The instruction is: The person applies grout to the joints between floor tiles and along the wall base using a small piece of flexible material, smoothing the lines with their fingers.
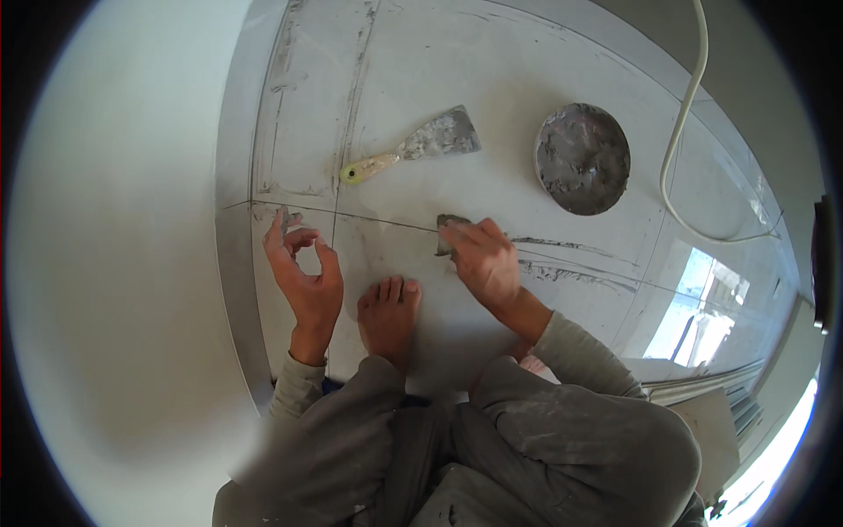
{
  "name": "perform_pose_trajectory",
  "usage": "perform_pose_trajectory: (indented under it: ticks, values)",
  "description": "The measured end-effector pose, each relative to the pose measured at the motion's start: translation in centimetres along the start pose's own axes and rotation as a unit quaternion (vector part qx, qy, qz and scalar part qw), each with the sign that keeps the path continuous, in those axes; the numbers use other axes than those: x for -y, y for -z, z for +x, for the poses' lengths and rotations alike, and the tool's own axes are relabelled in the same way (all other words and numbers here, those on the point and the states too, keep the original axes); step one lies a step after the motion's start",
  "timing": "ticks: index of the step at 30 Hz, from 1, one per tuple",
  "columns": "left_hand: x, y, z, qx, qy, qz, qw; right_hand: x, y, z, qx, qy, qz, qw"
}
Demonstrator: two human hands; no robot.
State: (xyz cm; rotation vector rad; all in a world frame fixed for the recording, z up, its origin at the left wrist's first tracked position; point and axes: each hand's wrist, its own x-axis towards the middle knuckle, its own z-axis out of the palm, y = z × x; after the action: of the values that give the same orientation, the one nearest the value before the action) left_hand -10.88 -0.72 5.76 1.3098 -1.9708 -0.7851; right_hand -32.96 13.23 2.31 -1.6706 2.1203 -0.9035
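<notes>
My left hand [303,277] hovers at the left over the tile joint, index finger extended, thumb and other fingers loosely curved; grey paste sits at or beside its fingertips, and I cannot tell which. My right hand [483,263] grips a small grey-smeared spreader [448,224] on the joint at centre, where dark grout streaks run rightward. Beyond the hands lies a putty knife [439,133] with a pale, green-ended handle and a crusted blade. Right of it stands a round container [581,158] of dark grey paste. My bare foot [386,312] rests between my hands.
White floor tiles [448,61] with smeared joints run to a white wall [132,246] on the left. A white cable [676,140] curves along the right. Long strips and boards [711,413] lie at the lower right, near a bright opening.
</notes>
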Motion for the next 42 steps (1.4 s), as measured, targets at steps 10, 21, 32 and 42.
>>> perform_pose_trajectory:
  ticks: [10, 21, 32, 42]
  values:
    - [-0.4, 4.5, -4.2, -0.039, 0.061, 0.021, 0.997, 2.3, -3.0, 0.9, 0.007, 0.033, -0.004, 0.999]
    - [0.3, 4.7, -6.4, -0.066, 0.065, 0.022, 0.995, 0.5, -0.8, 3.3, 0.229, 0.120, 0.030, 0.966]
    - [-0.1, 3.6, -5.3, -0.080, 0.068, 0.011, 0.994, -3.5, 3.1, 7.9, 0.399, 0.365, -0.073, 0.838]
    - [-0.3, 2.9, -4.9, -0.047, 0.052, 0.012, 0.997, -10.5, 15.6, 0.1, 0.451, 0.213, -0.156, 0.852]
